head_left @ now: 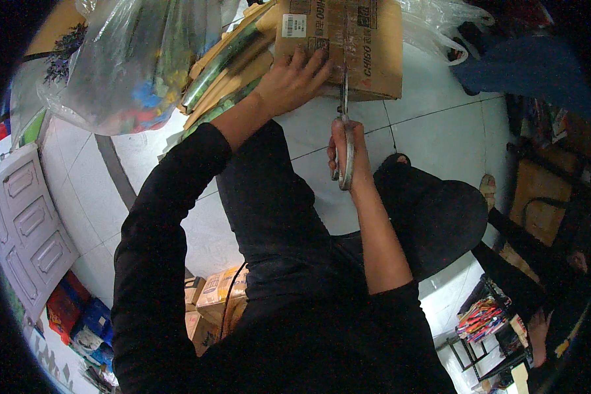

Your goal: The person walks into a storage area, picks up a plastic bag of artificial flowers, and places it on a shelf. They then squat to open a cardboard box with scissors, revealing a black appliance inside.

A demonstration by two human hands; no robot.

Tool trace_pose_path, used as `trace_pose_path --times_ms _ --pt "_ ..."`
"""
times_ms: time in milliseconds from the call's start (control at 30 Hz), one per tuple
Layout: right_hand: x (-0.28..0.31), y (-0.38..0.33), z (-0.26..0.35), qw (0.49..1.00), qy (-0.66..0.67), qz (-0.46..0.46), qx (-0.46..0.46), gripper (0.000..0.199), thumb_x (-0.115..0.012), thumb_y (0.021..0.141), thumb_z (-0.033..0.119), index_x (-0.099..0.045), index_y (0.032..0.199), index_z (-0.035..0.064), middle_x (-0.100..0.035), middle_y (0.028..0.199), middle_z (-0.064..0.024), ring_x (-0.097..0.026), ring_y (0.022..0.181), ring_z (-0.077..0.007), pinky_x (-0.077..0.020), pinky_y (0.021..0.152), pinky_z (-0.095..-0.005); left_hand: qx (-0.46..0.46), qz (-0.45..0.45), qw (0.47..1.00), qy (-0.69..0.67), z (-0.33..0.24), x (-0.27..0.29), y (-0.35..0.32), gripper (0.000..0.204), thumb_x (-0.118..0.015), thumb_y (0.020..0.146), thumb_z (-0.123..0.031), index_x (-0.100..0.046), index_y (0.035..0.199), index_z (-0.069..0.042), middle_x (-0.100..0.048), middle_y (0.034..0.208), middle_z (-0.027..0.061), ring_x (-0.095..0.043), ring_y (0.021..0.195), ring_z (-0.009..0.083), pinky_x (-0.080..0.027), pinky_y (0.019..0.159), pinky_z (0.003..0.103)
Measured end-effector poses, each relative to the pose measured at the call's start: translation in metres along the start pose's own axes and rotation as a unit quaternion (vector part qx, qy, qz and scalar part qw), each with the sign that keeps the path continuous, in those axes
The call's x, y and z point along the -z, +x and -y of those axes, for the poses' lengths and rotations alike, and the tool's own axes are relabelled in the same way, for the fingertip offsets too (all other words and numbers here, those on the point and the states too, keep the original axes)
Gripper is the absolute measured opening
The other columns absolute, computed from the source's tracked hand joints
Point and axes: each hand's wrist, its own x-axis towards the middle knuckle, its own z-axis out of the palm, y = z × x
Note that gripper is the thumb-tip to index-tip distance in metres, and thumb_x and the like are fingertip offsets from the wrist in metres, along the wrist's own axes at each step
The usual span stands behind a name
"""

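Note:
A brown cardboard box (382, 62) with dark print, a white label and a taped seam lies on the tiled floor in front of me. My left hand (297, 80) rests flat on its near left part, fingers spread and holding nothing. My right hand (347, 141) is closed around the handles of a pair of metal scissors (345, 105). The blades point away from me and lie over the box's near edge, along the seam. I cannot tell whether the tips are under the tape.
Left of the box stand flattened cardboard and green wrapped pieces (226, 75), beside a large clear plastic bag (125, 79) with colourful contents. Another clear bag (440, 26) lies at the right. A white panelled door (33, 223) is far left. Another person's hand (538, 335) shows at lower right.

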Motion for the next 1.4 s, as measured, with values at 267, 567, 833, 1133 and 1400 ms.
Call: trace_pose_path --times_ms 267,567,833,1133,1400 --pt "-0.005 0.0 0.004 0.999 0.019 -0.044 -0.012 0.042 -0.059 0.076 0.042 -0.037 0.087 0.0087 -0.039 0.056 0.0013 -0.037 0.041 -0.0063 -0.0299 0.033 -0.0195 -0.033 -0.03 0.999 0.028 0.005 0.0 0.002 0.049 -0.054 0.073 -0.033 -0.045 0.112 -0.005 -0.047 0.108 0.0121 -0.049 0.089 0.0292 -0.047 0.063 0.033" --pt "-0.005 -0.008 0.011 0.995 0.085 -0.034 -0.026 0.036 -0.058 0.078 0.038 -0.038 0.085 0.0091 -0.04 0.056 0.0002 -0.039 0.042 -0.0067 -0.0295 0.032 -0.0201 -0.074 0.025 0.994 0.081 0.002 0.001 0.017 0.043 -0.048 0.076 -0.022 -0.047 0.108 0.006 -0.05 0.103 0.0231 -0.055 0.08 0.0377 -0.051 0.051 0.039" --pt "0.001 0.001 0.021 0.999 0.029 0.014 -0.021 0.047 -0.044 0.079 0.054 -0.037 0.084 0.0079 -0.04 0.06 -0.0017 -0.043 0.049 -0.0094 -0.0345 0.037 -0.022 -0.118 0.031 0.986 0.112 0.001 -0.014 0.016 0.042 -0.047 0.074 -0.016 -0.046 0.109 0.008 -0.047 0.105 0.0287 -0.057 0.075 0.0426 -0.051 0.051 0.041" --pt "0.001 -0.008 0.019 0.999 0.033 0.031 -0.016 0.052 -0.042 0.077 0.06 -0.037 0.08 0.0083 -0.043 0.055 -0.0027 -0.042 0.041 -0.0105 -0.0358 0.037 -0.0228 -0.049 0.036 0.996 0.064 0.0 0.007 0.015 0.043 -0.047 0.073 -0.015 -0.043 0.111 0.005 -0.047 0.107 0.0256 -0.056 0.077 0.039 -0.051 0.057 0.038" --pt "-0.005 0.016 0.034 0.999 0.037 -0.012 0.009 0.051 -0.045 0.076 0.059 -0.038 0.08 0.0085 -0.042 0.057 -0.0022 -0.041 0.041 -0.0096 -0.0348 0.036 -0.0222 -0.008 0.068 0.996 0.056 -0.005 0.008 0.013 0.05 -0.046 0.074 -0.019 -0.037 0.118 0.003 -0.046 0.111 0.0213 -0.054 0.082 0.0356 -0.051 0.065 0.037"
